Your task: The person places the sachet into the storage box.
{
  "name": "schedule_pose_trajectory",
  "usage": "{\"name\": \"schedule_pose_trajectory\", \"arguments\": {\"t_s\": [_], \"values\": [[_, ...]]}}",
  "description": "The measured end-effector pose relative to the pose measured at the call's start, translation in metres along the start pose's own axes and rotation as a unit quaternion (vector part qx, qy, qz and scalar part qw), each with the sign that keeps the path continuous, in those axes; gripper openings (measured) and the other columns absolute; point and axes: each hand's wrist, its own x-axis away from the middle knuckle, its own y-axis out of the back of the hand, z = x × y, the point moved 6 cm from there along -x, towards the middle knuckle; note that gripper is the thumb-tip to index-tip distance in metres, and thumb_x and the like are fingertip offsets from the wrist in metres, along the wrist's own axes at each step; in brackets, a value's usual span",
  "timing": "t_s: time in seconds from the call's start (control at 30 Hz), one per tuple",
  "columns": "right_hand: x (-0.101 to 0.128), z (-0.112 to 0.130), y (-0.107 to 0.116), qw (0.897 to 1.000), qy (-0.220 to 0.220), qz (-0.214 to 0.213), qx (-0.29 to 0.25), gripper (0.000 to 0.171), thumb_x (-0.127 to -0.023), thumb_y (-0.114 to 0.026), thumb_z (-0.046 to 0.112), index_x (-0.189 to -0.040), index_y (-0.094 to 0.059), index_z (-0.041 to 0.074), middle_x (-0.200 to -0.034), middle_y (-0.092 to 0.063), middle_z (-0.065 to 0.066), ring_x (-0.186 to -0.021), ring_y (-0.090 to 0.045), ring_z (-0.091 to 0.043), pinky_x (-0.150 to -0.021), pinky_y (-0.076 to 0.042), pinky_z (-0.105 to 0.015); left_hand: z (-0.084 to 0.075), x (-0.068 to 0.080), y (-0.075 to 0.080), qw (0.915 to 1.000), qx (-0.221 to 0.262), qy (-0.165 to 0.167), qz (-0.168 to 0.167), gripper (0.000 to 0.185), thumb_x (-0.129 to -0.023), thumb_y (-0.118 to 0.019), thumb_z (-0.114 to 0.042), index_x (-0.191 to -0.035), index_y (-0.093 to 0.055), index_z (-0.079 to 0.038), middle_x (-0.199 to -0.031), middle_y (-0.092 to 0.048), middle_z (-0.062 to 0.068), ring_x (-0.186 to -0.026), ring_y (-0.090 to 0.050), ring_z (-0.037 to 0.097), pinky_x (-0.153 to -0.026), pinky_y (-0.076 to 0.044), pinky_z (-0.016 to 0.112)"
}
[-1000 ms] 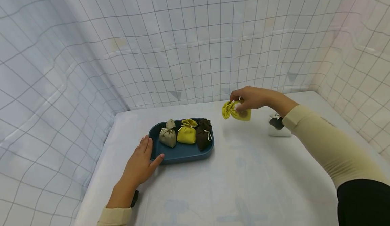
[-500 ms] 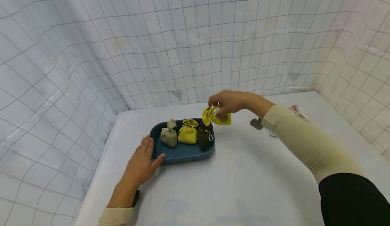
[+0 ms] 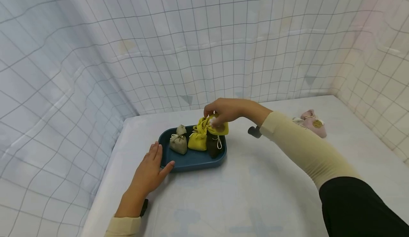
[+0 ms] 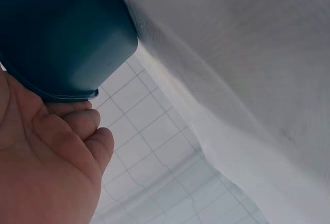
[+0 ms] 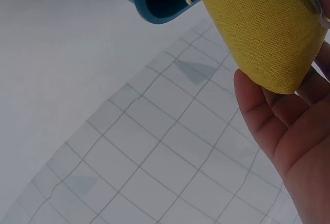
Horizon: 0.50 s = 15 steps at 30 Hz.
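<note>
My right hand (image 3: 228, 109) pinches a yellow drawstring pouch (image 3: 225, 129) above the right back part of a dark blue tray (image 3: 195, 166). In the right wrist view the cloth of this yellow pouch (image 5: 263, 33) fills the top, fingers (image 5: 263, 115) against its lower end. Inside the tray sit a beige pouch (image 3: 178, 144), another yellow pouch (image 3: 197, 144) and a dark brown pouch (image 3: 213, 149), its top hidden behind the held one. My left hand (image 3: 147, 175) rests at the tray's left end, fingers straight along the rim, thumb spread towards the front.
A pink pouch (image 3: 314, 126) lies on the white-covered table (image 3: 255, 183) at the right, beside something pale partly hidden by the right sleeve (image 3: 297, 143). White grid-patterned curtains (image 3: 198, 52) enclose the back and sides.
My right hand has carried the yellow pouch leftwards from beside the tray to over it. The pink pouch has come into sight from behind the sleeve. My left hand keeps its place.
</note>
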Motion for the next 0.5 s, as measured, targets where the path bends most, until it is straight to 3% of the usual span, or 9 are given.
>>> {"name": "schedule_pose_trajectory", "arguments": {"t_s": [0.5], "values": [[-0.034, 0.02, -0.013, 0.998, 0.056, 0.001, 0.004, 0.034, -0.092, -0.068, 0.027, -0.124, -0.062, 0.016, -0.11, -0.063, 0.005, -0.097, -0.058, -0.009, -0.086, -0.049, -0.027, -0.001, -0.001, -0.002, 1.0, 0.003, -0.001, 0.003, 0.095, -0.099, -0.042, -0.064, -0.154, -0.02, 0.009, -0.162, -0.013, 0.025, -0.149, -0.01, 0.04, -0.116, -0.019, 0.058]]}}
